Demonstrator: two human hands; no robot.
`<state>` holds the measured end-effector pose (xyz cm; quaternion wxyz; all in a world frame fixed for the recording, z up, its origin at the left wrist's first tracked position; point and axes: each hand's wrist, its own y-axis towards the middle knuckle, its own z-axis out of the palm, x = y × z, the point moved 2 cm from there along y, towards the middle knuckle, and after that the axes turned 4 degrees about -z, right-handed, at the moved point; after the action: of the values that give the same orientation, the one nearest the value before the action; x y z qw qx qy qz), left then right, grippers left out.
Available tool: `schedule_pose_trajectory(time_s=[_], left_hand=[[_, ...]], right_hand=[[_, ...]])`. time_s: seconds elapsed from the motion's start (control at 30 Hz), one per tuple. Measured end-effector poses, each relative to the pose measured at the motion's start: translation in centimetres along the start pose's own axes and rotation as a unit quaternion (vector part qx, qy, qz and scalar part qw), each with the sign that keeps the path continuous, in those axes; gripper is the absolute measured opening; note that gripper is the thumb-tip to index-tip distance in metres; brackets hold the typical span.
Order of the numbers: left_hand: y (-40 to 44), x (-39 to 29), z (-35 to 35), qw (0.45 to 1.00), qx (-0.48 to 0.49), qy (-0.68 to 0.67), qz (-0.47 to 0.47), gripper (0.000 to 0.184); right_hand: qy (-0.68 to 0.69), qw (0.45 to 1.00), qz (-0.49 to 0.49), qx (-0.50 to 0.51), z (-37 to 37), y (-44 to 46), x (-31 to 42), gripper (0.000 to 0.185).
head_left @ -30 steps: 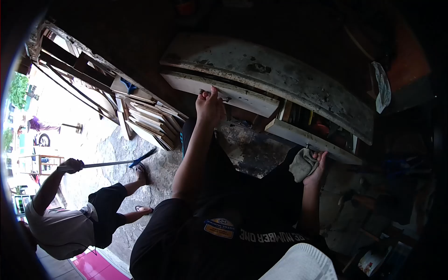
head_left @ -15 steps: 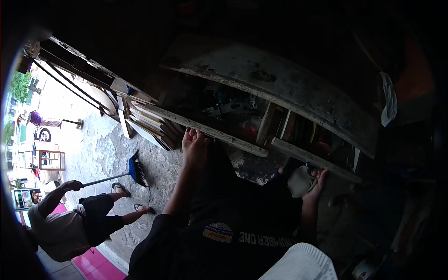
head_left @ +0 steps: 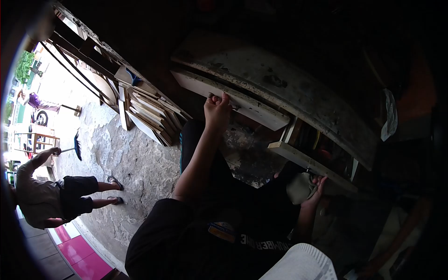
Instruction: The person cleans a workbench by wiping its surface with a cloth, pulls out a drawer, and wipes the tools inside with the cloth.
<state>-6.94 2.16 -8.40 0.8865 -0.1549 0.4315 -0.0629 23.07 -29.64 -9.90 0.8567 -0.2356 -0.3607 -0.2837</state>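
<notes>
Drawer front (head_left: 266,116) is sitting at the left hand (head_left: 218,113), its long axis slanting toward the right hand (head_left: 315,197); left fingers are closing around its handle (head_left: 236,108); right's clutching a cloth (head_left: 297,188) beside the neighboring open drawer (head_left: 317,167).

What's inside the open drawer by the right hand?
In the open drawer: a thin yellowish edge and a dim reddish shape, neither identifiable. The worn tabletop covers its rear; deep shadow masks the rest.
</notes>
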Motion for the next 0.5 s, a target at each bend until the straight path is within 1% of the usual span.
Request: schedule_pose_trajectory(time_s=[0.13,0.2,0.27,0.3,0.33,0.37,0.43,0.47,0.5], left_hand=[[-0.1,0.7,-1.1,1.0,0.003,0.008,-0.005,0.033],[0.2,0.5,-1.3,1.0,0.005,0.007,-0.006,0.033],[0.1,0.6,-1.6,1.0,0.011,0.006,-0.012,0.034],[0.1,0.7,-1.5,1.0,0.018,0.005,-0.015,0.034],[0.1,0.7,-1.7,0.999,0.045,-0.018,-0.011,0.032],[-0.1,0.6,-1.7,0.999,0.049,-0.019,-0.015,0.032],[-0.4,0.4,-1.7,0.994,0.052,-0.081,-0.06,0.031],[-0.8,0.3,-2.1,0.993,0.057,-0.081,-0.062,0.031],[-1.5,0.3,-2.5,0.994,0.047,-0.072,-0.062,0.03]], right_hand=[[-0.019,1.0,0.018,-0.016,0.4,-0.3,0.3,0.035],[0.018,1.0,0.011,0.011,0.1,-0.1,-0.1,0.035],[0.019,1.0,0.013,-0.001,0.5,-0.4,-0.2,0.035],[0.023,1.0,0.011,-0.009,0.6,-0.4,-0.2,0.035],[0.014,1.0,0.01,0.01,-0.1,-0.3,-0.5,0.031],[0.013,1.0,0.006,0.007,1.0,-0.9,-0.3,0.031],[-0.039,0.996,-0.011,-0.085,2.5,-2.2,-0.5,0.028],[-0.055,0.992,0.037,-0.105,1.7,-2.6,-0.8,0.03],[-0.054,0.992,0.031,-0.106,0.9,-2.9,-1.2,0.03]])
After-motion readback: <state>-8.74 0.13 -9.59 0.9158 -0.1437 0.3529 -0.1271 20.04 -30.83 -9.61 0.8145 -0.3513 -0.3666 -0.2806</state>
